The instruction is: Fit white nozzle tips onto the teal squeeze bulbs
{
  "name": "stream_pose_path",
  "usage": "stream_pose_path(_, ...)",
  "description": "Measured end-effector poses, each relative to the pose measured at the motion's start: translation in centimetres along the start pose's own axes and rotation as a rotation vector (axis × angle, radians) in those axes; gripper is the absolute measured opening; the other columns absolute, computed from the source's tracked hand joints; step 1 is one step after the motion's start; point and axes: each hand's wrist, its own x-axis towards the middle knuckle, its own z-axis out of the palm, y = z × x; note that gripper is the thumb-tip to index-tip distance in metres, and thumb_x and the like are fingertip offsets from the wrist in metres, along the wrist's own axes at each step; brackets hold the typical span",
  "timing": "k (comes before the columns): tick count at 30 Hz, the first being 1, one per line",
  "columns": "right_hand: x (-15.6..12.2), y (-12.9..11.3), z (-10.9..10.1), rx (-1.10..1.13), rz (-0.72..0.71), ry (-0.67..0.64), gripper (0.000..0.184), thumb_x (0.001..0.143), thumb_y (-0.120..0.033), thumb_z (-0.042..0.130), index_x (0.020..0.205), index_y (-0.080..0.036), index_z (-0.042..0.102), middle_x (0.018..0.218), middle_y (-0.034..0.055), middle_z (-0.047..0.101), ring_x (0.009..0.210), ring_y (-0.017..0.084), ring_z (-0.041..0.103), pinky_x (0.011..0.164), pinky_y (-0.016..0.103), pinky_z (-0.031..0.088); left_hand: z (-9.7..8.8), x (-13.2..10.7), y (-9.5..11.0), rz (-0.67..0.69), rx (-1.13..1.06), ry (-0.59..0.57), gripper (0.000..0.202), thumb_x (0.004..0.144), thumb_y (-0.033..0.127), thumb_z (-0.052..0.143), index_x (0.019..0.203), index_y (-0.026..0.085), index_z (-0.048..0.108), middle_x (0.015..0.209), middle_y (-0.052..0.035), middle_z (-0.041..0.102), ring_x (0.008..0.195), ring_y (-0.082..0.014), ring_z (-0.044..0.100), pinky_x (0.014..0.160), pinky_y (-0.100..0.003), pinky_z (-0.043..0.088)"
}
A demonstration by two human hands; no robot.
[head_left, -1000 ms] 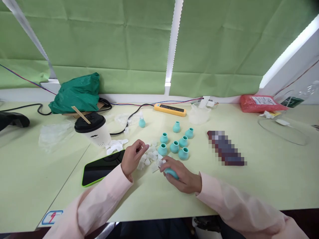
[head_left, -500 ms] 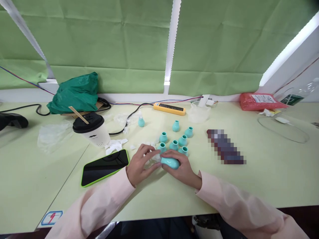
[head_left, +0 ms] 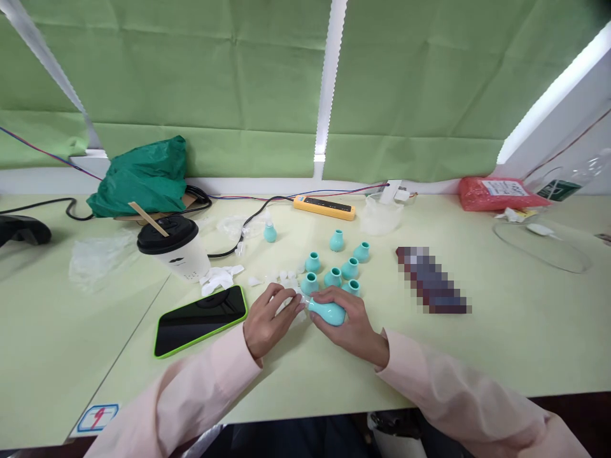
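My right hand [head_left: 351, 324] is closed around a teal rubber bulb [head_left: 328, 312] lying on its side just above the table. My left hand [head_left: 268, 318] pinches a small clear plastic tip [head_left: 296, 300] against the bulb's neck. Behind the hands stand several more teal bulbs [head_left: 334, 277], upright with open necks. A scatter of small clear plastic tips [head_left: 281, 277] lies to the left of them. One bulb with a tip fitted [head_left: 270, 232] stands apart, farther back.
A phone in a green case [head_left: 200, 320] lies left of my hands, a lidded paper cup [head_left: 174, 249] with a wooden stick behind it. Cables, a yellow power strip [head_left: 325, 208], a green bag [head_left: 143, 178], a red packet [head_left: 499, 194] and a pixelated object [head_left: 432, 283] also occupy the table.
My left hand came from the pile of clear tips over to the bulb with a tip pinched in it. My right hand turned the bulb's neck toward the left hand.
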Motion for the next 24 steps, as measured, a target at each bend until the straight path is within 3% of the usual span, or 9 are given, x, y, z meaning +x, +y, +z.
stream_pose_path(6,-0.4,0.5,0.2,-0.057,-0.085,-0.01,0.018,0.067,-0.016,0.055,0.083,-0.023,0.051,0.083,0.0045,0.06,0.079,0.018,0.058,0.067,0.033,0.049,-0.1,0.3,-0.1,-0.035,-0.104,-0.041,0.007,0.075,0.015,0.048,0.077,0.018,0.055,0.071,-0.0029,0.058,0.069,-0.0125,0.045,0.053,-0.024,0.042)
stream_pose_path(12,-0.5,0.8,0.1,-0.091,-0.132,-0.068,0.019,0.068,-0.016,0.054,0.084,-0.023,0.05,0.084,0.0051,0.059,0.08,0.017,0.057,0.068,0.032,0.05,-0.5,1.0,-1.2,-0.052,-0.334,-0.182,0.008,0.075,0.014,0.049,0.073,0.017,0.056,0.071,-0.003,0.056,0.07,-0.0117,0.044,0.059,-0.025,0.044)
stream_pose_path(18,-0.5,0.9,-0.1,-0.139,-0.178,-0.08,0.017,0.069,-0.014,0.052,0.084,-0.022,0.051,0.084,0.0058,0.058,0.082,0.017,0.057,0.069,0.031,0.05,-0.3,0.6,-0.7,-0.063,-0.082,-0.253,0.013,0.079,0.016,0.042,0.082,0.014,0.054,0.073,-0.0055,0.054,0.071,-0.0128,0.045,0.054,-0.022,0.043)
stream_pose_path(24,-0.7,0.8,0.0,-0.19,-0.188,-0.077,0.015,0.069,-0.014,0.052,0.082,-0.02,0.051,0.083,0.007,0.059,0.081,0.017,0.057,0.068,0.03,0.05,-0.8,0.5,0.6,0.186,0.236,-0.324,0.02,0.078,0.008,0.034,0.071,0.01,0.053,0.068,-0.0076,0.052,0.067,-0.0167,0.044,0.044,-0.024,0.037)
